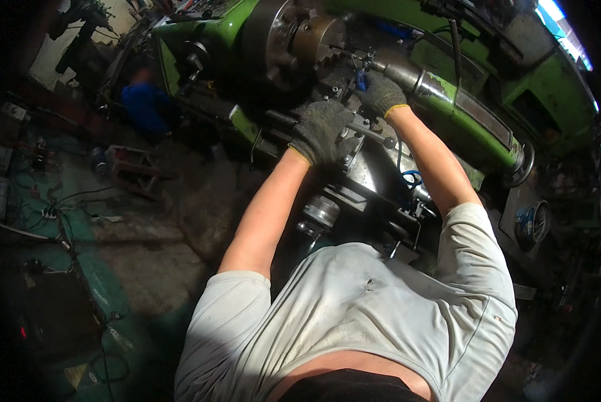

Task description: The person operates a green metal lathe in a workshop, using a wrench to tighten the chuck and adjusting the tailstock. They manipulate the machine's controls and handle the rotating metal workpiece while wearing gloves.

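Note:
My left hand (322, 130), in a dark grey knit glove with a yellow cuff, lies over the tool post area of a green metal lathe (210, 40). Its thumb stands apart from the fingers, and a ball-ended lever (387, 143) sticks out beside it. Farther right, my gloved right hand (383, 94) is closed on a blue air blow gun (361, 80), mostly covered by the glove. A thin blue hose (411, 177) runs down from that hand. Just beyond both hands are the round chuck (317, 39) and the tailstock quill (401, 68).
The tailstock handwheel (525, 166) is at the right. A round metal dial (320, 211) and handles sit close to my body. At left, a person in blue (145, 106) is near the headstock, and a reddish metal stand (136, 167) and cables lie on the green floor.

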Motion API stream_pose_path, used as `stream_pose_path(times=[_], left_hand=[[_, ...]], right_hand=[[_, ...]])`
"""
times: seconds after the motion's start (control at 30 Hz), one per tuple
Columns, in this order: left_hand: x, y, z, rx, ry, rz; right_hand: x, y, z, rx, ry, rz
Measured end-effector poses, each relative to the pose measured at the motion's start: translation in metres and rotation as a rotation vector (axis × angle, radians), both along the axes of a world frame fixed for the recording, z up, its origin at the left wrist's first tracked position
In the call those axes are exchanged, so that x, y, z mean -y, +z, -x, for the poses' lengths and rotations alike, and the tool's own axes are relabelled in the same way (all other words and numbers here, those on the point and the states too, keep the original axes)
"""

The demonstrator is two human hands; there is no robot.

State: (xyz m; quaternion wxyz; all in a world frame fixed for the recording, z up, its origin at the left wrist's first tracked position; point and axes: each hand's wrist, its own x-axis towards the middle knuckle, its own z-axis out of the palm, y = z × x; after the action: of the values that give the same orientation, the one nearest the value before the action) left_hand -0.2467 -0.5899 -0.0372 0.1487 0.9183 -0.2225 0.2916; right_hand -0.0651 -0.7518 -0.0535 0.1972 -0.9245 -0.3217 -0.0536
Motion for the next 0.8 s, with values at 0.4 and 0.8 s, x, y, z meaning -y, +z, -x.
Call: stream_pose_path(times=[0.4, 0.8], left_hand=[[-0.001, -0.005, 0.0, -0.026, 0.03, 0.031], [-0.001, -0.007, 0.001, -0.052, 0.049, 0.015]], right_hand=[[0.003, -0.001, -0.009, -0.08, -0.016, 0.097], [0.007, 0.019, 0.008, -0.137, -0.023, 0.112]])
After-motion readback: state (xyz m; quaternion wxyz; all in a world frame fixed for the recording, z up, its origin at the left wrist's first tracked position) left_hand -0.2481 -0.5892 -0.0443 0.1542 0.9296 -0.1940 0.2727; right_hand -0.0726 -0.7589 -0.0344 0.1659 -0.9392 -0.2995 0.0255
